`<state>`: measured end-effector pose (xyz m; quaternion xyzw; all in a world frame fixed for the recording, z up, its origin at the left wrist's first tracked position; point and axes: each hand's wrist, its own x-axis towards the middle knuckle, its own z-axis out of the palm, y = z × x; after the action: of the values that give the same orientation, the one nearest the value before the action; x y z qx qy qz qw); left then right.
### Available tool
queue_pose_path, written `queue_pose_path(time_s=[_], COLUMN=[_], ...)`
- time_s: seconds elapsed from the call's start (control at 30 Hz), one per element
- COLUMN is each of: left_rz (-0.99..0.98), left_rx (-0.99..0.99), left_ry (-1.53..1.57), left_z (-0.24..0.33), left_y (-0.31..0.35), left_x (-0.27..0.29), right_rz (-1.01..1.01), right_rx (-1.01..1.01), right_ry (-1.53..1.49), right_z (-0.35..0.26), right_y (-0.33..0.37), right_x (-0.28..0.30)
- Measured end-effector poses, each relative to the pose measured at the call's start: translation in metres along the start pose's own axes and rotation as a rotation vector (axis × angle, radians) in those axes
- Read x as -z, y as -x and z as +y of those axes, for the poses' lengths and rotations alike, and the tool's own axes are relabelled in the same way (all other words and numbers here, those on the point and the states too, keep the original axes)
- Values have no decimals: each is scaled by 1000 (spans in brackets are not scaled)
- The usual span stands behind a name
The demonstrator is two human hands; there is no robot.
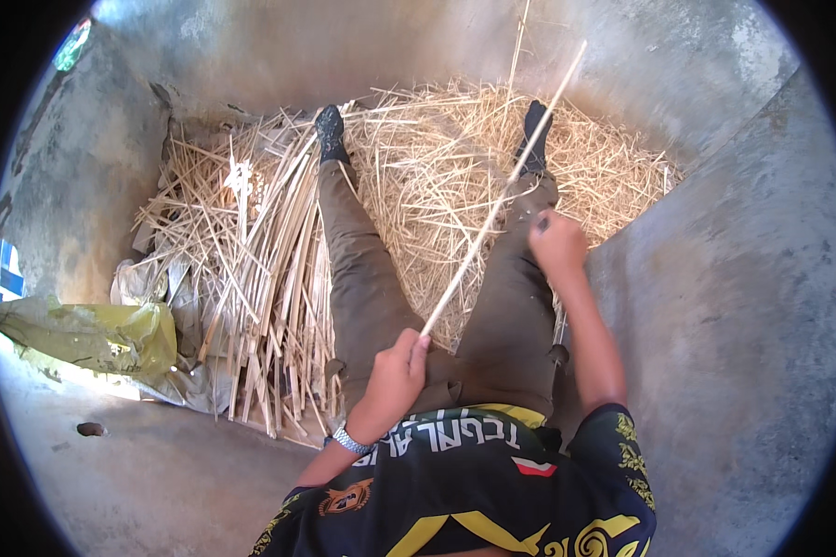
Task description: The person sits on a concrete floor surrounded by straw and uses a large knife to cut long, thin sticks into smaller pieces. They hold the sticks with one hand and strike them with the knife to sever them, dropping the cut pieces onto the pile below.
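Note:
My left hand point(398, 376), with a metal-banded watch at its wrist, is closed round the near end of a long, pale bamboo-like stick point(474, 249). The stick slants up and away to the right, passing over my right leg and foot. Beside it, above my right thigh, my right hand point(559, 245) is closed in a fist. A small dark thing shows at its fingers; its kind cannot be made out. Between my legs lies a heap of thin, curled shavings point(418, 176).
Split sticks point(279, 288) lie in a pile left of my outstretched legs. A yellowish plastic sheet point(111, 334) is at the far left. More shavings point(613, 172) spread by my right foot. Grey concrete walls point(715, 269) stand close ahead and to the right.

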<state>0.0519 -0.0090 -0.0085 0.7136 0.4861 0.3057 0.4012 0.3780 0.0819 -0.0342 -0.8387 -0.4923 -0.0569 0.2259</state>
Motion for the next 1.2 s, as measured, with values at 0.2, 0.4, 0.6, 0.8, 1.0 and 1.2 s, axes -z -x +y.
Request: queue_pose_path(time_s=[0.2, 0.4, 0.6, 0.8, 1.0, 1.2], left_rz=[36, 45, 65, -2, 15, -16], left_rx=[-21, -25, -8, 36, 69, 9], left_ry=[-20, 21, -13, -60, 10, -12], left_z=[-7, 8, 0, 10, 12, 17], left_y=[-6, -14, -9, 18, 14, 22], left_x=[13, 2, 9, 23, 15, 22], right_rz=[139, 254, 234, 183, 61, 26], right_rx=[461, 395, 440, 517, 270, -106], right_ry=[-134, -99, -103, -21, 76, 150], right_z=[-2, 12, 9, 32, 21, 23], right_y=[10, -27, -26, -37, -42, -87], right_x=[-2, -14, -26, 2, 6, 21])
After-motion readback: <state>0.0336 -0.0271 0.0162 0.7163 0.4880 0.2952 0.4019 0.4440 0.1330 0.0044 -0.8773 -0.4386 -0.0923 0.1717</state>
